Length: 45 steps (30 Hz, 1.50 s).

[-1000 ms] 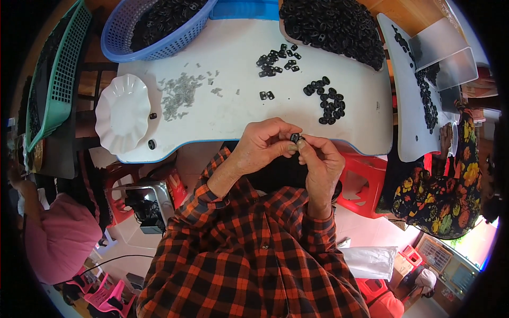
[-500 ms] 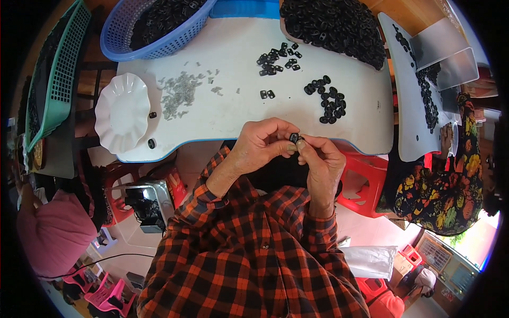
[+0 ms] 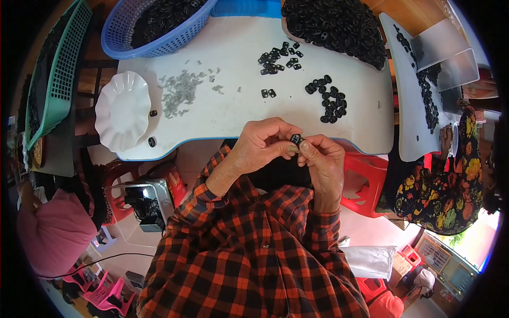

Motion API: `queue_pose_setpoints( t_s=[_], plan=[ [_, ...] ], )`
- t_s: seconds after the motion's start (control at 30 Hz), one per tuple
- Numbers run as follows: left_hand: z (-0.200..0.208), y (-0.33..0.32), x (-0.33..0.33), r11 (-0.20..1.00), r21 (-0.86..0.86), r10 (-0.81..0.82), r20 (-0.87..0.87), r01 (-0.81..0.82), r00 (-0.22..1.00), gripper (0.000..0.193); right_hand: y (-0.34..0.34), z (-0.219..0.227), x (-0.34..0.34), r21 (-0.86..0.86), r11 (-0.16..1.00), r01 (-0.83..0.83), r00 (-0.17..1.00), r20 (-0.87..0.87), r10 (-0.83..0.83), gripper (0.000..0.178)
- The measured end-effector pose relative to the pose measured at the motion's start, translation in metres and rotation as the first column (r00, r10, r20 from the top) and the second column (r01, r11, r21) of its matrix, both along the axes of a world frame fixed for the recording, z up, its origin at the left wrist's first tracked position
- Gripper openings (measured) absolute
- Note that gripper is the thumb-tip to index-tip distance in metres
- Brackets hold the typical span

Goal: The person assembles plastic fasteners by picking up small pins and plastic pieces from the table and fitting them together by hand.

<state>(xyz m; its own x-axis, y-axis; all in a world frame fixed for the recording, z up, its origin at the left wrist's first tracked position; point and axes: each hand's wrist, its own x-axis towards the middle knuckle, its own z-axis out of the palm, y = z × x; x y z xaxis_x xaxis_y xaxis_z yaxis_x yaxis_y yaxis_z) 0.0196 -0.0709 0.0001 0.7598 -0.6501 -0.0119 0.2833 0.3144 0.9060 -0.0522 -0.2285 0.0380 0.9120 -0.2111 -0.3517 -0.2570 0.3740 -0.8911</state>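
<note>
In front of my chest, just off the table's near edge, a small black plastic piece (image 3: 296,139) with pale spots on its face sits between my fingertips. My left hand (image 3: 265,140) pinches it from the left between thumb and forefinger. From the right, the thumb and fingers of my right hand (image 3: 323,158) close on its other side. Beyond my hands lie a pair of black two-holed pieces (image 3: 268,93), a cluster of similar pieces (image 3: 272,62) and a group of black oval pieces (image 3: 331,104). Clear little strips (image 3: 182,93) are scattered to the left.
A white scalloped plate (image 3: 123,111) overhangs the white table's (image 3: 233,47) left edge, two black pieces beside it. Farther back stand a blue basket (image 3: 175,43) and a heaped tray of black pieces (image 3: 334,32). People sit at both sides; a red stool (image 3: 366,177) is at right.
The black piece has turned between my fingertips, so its spotted face shows more. My right thumb and fingers have shifted slightly; my left hand has barely moved.
</note>
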Motion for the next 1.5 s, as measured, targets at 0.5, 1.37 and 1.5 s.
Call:
queue_pose_setpoints(
  t_s=[0.5, 1.37, 1.5],
  plan=[
    [0.004, 0.002, 0.000, 0.999, -0.041, -0.021, 0.021, 0.022, 1.000, 0.023, 0.000, 0.002, 0.000, 0.035, 0.999, -0.036, 0.999, -0.016, 0.036, 0.014],
    [0.010, 0.008, -0.007, 0.986, -0.163, -0.031, -0.084, 0.017, 0.996, 0.023, 0.025, 0.020, -0.006, -0.140, 0.986, 0.089, 0.996, 0.007, -0.089, 0.012],
    [0.009, 0.010, -0.007, 0.985, -0.171, -0.037, -0.088, 0.022, 0.995, 0.023, 0.028, 0.019, -0.007, -0.106, 0.989, 0.108, 0.994, 0.028, -0.105, 0.011]
  ],
)
